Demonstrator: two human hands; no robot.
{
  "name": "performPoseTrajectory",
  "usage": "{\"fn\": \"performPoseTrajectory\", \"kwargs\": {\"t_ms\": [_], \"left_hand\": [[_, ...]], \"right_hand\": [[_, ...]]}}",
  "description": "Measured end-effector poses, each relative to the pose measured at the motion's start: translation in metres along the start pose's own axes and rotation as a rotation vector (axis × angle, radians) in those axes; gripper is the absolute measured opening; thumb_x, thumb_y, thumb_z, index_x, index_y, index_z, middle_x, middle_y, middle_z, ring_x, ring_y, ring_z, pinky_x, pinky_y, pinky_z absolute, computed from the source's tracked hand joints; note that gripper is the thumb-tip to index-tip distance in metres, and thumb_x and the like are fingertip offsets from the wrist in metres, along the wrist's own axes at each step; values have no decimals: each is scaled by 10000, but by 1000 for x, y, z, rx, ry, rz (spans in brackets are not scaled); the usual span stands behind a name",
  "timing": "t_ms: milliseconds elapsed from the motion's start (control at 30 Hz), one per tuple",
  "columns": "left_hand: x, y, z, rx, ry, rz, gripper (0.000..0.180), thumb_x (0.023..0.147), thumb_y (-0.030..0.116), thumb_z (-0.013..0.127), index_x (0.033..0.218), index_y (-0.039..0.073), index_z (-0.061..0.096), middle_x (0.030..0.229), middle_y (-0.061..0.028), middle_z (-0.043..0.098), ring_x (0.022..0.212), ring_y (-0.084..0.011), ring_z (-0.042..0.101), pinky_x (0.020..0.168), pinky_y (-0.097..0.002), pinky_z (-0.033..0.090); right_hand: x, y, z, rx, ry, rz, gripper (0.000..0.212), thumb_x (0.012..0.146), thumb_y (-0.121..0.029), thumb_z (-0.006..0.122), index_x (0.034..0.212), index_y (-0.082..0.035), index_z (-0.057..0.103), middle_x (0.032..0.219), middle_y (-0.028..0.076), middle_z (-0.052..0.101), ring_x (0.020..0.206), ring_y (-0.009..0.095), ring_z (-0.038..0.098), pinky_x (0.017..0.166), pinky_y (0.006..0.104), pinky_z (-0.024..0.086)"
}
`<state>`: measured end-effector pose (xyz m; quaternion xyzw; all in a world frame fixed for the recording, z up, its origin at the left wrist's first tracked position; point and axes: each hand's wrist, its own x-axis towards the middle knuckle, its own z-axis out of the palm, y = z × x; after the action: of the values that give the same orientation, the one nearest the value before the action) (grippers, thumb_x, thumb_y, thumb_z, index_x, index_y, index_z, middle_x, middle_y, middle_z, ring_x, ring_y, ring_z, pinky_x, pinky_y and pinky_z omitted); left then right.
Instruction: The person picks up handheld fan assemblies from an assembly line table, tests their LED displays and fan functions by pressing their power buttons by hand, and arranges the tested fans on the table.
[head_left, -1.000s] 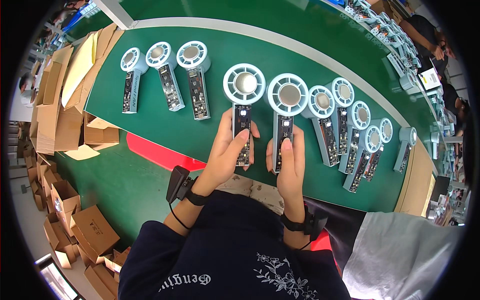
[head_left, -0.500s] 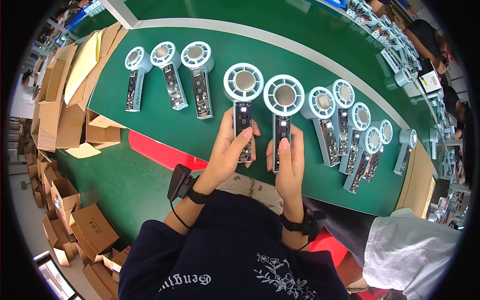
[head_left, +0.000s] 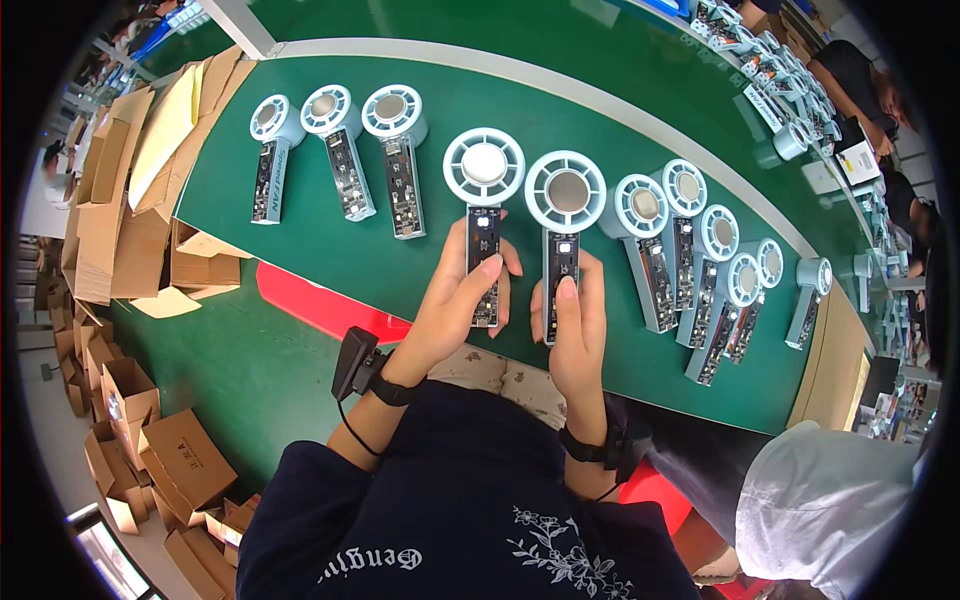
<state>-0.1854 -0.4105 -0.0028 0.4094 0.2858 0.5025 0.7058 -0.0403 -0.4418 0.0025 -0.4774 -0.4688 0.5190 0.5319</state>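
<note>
Green matte bench (head_left: 300,240); hands (head_left: 455,310) (head_left: 570,330) grip round-headed, seemingly plastic fans (head_left: 484,215) (head_left: 563,225).

Left hand (head_left: 455,305) gripping fan (head_left: 484,200), right hand (head_left: 573,330) another fan (head_left: 562,215) — green table (head_left: 300,240)

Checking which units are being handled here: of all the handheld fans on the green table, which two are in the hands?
The two largest-looking fans in the middle: the left hand holds one, the right hand the other; the rest lie untouched.
</note>
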Motion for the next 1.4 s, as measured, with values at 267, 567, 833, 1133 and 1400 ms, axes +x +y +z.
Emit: {"fn": "performPoseTrajectory", "kwargs": {"t_ms": [267, 567, 833, 1133, 1400], "left_hand": [[0, -2, 5, 76, 94, 20, 490, 956, 225, 410, 1361, -2, 252, 941, -130, 500, 507, -118, 504, 360, -231, 379], [0, -1, 0, -35, 41, -6, 438, 966, 133, 408, 1353, 30, 231, 962, -111, 502, 569, -120, 531, 424, -232, 418], [-3, 2, 1, 65, -39, -14, 440, 966, 132, 382, 1360, 41, 208, 978, -118, 502, 570, -115, 528, 453, -223, 431], [-5, 0, 1, 40, -34, -6, 453, 969, 143, 380, 1367, 39, 191, 990, -121, 503, 572, -109, 530, 456, -216, 435], [-5, 2, 1, 62, -43, -5, 441, 975, 145, 367, 1363, 25, 193, 991, -122, 502, 570, -108, 529, 450, -217, 436]], "right_hand": [[0, 2, 1, -19, -21, -25, 293, 1000, -221, 348, 1198, -10, 398, 722, 41, 511, 525, 60, 425, 472, 186, 327], [0, 1, 1, -8, -24, -18, 310, 999, -237, 348, 1204, -8, 390, 726, 40, 511, 522, 58, 422, 470, 185, 324], [1, -1, -3, 76, -2, -18, 325, 1004, -259, 323, 1203, -9, 380, 729, 44, 515, 504, 63, 432, 451, 187, 327], [1, -1, -4, 86, -11, -5, 323, 1006, -270, 349, 1187, -3, 373, 727, 44, 514, 536, 64, 450, 479, 190, 346], [1, -1, -4, 119, -13, 1, 315, 1004, -258, 348, 1187, -3, 379, 728, 43, 516, 540, 62, 449, 485, 194, 353]]}}
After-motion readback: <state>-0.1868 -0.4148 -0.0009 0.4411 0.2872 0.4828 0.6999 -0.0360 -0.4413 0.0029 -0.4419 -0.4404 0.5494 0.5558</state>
